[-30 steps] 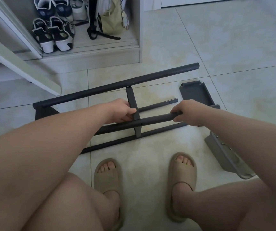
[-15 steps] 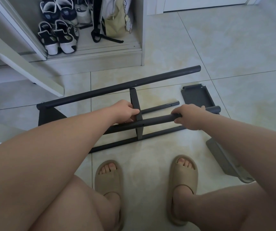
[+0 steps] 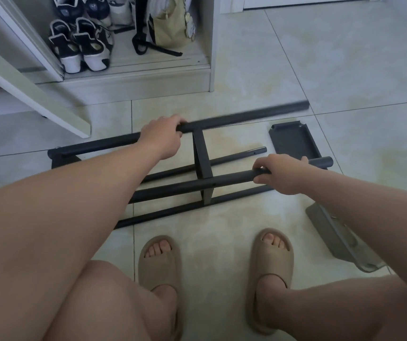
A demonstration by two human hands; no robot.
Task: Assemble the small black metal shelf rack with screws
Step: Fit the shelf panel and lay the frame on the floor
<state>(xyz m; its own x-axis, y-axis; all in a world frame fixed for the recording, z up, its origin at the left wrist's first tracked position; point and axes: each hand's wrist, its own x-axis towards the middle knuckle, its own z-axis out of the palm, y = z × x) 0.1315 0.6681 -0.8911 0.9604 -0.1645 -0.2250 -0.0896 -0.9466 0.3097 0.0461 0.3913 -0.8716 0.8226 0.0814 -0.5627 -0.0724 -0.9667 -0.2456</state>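
The partly built black metal rack lies on its side on the tiled floor. Its far thick tube (image 3: 241, 117) runs left to right, and my left hand (image 3: 162, 136) grips it just left of the flat cross bracket (image 3: 202, 158). My right hand (image 3: 280, 173) grips the near thick tube (image 3: 192, 185) close to its right end. Two thin rods (image 3: 234, 156) lie under and between the tubes. A dark shelf tray (image 3: 293, 139) rests flat on the floor beyond my right hand.
A grey tray part (image 3: 332, 232) lies on the floor at the right, under my right forearm. An open white cabinet (image 3: 207, 45) with shoes (image 3: 82, 48) and a bag stands at the back left. My feet in beige slippers (image 3: 159, 264) are planted close below the rack.
My left hand left the cross bracket by the near tube and moved up to grip the far thick tube. My right hand kept its hold on the near tube.
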